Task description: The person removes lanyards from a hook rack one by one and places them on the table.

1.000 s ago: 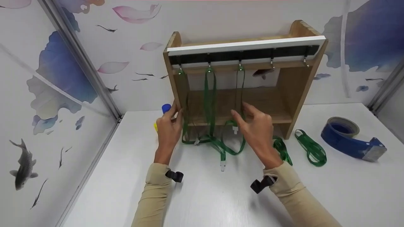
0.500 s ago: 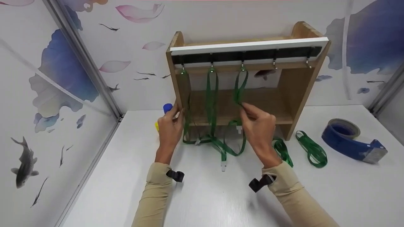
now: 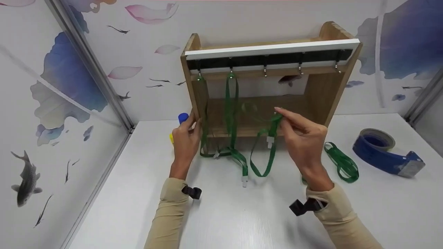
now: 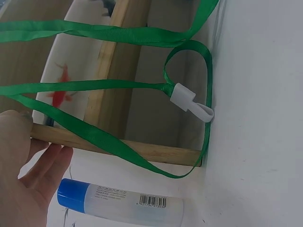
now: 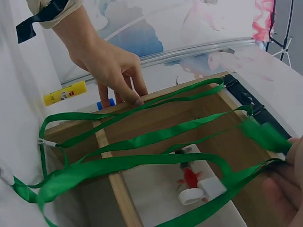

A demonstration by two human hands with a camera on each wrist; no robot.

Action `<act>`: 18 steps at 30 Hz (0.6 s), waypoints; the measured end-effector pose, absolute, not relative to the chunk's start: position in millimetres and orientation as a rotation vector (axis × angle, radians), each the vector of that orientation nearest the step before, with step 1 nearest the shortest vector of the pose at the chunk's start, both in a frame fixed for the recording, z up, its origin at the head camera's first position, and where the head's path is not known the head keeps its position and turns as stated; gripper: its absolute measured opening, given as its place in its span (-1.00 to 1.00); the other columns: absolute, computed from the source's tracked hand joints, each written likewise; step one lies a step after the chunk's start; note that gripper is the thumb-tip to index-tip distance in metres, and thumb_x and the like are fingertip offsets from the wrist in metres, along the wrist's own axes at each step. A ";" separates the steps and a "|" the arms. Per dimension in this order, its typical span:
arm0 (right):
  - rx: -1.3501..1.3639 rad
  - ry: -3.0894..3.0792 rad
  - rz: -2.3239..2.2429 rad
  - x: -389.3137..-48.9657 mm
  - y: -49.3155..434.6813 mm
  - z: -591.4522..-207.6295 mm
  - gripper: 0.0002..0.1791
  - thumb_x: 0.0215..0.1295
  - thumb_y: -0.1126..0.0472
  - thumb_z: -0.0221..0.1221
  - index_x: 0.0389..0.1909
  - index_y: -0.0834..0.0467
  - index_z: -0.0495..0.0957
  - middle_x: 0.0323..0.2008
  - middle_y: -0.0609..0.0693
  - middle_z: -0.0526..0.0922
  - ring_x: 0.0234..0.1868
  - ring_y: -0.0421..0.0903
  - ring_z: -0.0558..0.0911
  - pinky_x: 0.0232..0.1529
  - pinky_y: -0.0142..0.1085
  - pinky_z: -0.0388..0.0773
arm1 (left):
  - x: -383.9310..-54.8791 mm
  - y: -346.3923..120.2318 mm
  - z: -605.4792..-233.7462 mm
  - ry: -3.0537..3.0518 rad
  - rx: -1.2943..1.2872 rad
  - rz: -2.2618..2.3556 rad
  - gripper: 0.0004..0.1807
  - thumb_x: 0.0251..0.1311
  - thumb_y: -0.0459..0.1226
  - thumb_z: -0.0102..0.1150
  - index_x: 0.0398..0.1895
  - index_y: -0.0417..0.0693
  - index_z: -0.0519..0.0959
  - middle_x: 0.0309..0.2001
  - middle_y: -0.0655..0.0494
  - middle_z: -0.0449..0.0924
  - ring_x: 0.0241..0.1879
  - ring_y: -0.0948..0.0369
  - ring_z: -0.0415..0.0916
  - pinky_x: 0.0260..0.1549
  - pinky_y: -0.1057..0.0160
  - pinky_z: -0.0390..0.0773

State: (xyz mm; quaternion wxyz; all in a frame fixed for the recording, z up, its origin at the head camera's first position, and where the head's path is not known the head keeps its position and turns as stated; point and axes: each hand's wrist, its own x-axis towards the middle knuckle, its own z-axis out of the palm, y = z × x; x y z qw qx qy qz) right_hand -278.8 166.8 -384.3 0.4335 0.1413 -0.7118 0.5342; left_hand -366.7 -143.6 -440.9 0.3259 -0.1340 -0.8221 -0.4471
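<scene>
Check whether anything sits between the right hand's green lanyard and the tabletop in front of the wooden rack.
Nothing visible does: the right hand pinches the green lanyard before the wooden rack, tabletop in front. The nearer hooked lanyard hangs to its left, beside that path.

A white bench (image 3: pixel 228 218) carries everything, running back to the patterned wall. Toward its rear stands a wooden rack (image 3: pixel 296 103), upright, with a shelf board and a row of hooks; two green lanyards (image 3: pixel 229 117) hang from the two leftmost hooks and trail down to the bench, one white clip (image 3: pixel 244 181) lying out in front. Just right of the rack lies a coiled lanyard (image 3: pixel 342 162), with a blue tape dispenser (image 3: pixel 380 159) near it. A scrap of another lanyard (image 3: pixel 304 180) shows nearby, mostly hidden. Left of the rack, close to its side panel, stand a blue-capped clear bottle (image 4: pixel 125 205) and a yellow stick (image 5: pixel 65 93)
</scene>
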 end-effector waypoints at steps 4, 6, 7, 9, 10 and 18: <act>0.334 -1.995 1.357 -277.1 176.8 -388.5 -0.67 0.57 0.33 0.22 0.10 -0.07 0.85 0.04 -0.08 0.88 -0.13 -0.19 0.85 -0.06 -0.57 0.72 | -366.9 -144.9 -441.3 -2.163 -0.344 -1.163 -0.45 0.58 -0.17 0.24 0.56 0.00 0.48 0.35 -0.02 0.69 0.28 -0.01 0.72 0.00 0.07 0.84; 0.325 -2.087 1.368 -277.7 181.9 -392.5 -0.68 0.60 0.28 0.19 0.13 -0.07 0.83 0.09 -0.11 0.86 0.01 -0.15 0.86 0.06 -0.55 0.71 | -367.0 -145.2 -441.3 -2.168 -0.340 -1.162 -0.45 0.58 -0.17 0.24 0.57 0.00 0.47 0.36 -0.02 0.68 0.29 -0.02 0.72 0.01 0.06 0.84; 0.316 -2.128 1.371 -278.2 184.2 -394.6 -0.69 0.62 0.25 0.18 0.15 -0.07 0.82 0.12 -0.11 0.85 0.08 -0.14 0.85 0.11 -0.52 0.71 | -366.9 -145.2 -441.3 -2.171 -0.337 -1.158 -0.44 0.59 -0.17 0.24 0.57 0.01 0.47 0.36 -0.02 0.68 0.29 -0.02 0.72 0.01 0.06 0.84; 0.294 -2.197 1.375 -279.5 188.5 -398.7 -0.70 0.65 0.17 0.16 0.19 -0.07 0.80 0.17 -0.11 0.83 0.19 -0.10 0.82 0.21 -0.39 0.72 | -366.6 -145.2 -441.2 -2.173 -0.336 -1.159 -0.44 0.58 -0.17 0.24 0.58 0.01 0.46 0.37 -0.03 0.68 0.29 -0.02 0.71 0.01 0.05 0.84; 0.282 -2.225 1.376 -280.2 190.4 -400.6 -0.69 0.66 0.12 0.15 0.22 -0.07 0.79 0.20 -0.11 0.82 0.23 -0.07 0.80 0.26 -0.31 0.72 | -366.6 -145.1 -441.0 -2.176 -0.338 -1.161 -0.43 0.59 -0.17 0.24 0.58 0.01 0.46 0.37 -0.02 0.67 0.30 -0.02 0.71 0.02 0.06 0.84; 0.303 -2.297 1.420 -288.4 200.2 -415.1 -0.66 0.62 -0.02 0.25 0.29 -0.10 0.73 0.28 -0.09 0.77 0.31 -0.01 0.76 0.27 -0.41 0.67 | -366.7 -143.1 -440.6 -2.179 -0.333 -1.172 -0.42 0.58 -0.15 0.24 0.59 0.03 0.45 0.38 -0.02 0.67 0.31 -0.02 0.70 0.03 0.05 0.83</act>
